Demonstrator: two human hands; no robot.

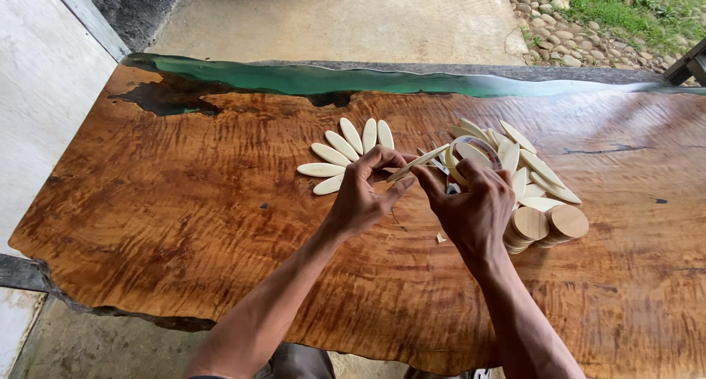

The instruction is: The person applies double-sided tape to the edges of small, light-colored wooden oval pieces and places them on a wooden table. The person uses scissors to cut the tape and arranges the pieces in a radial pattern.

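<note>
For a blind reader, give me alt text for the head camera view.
Two hands, left hand and right hand, hold a pale petal-shaped wooden piece above a glossy wooden table. Similar pieces lie fanned, others piled beside stacked wooden discs.

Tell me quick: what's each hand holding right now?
Left hand: closed, pinching a pale oval wooden piece.
Right hand: closed on the same piece's other end; roll of tape behind it.
</note>
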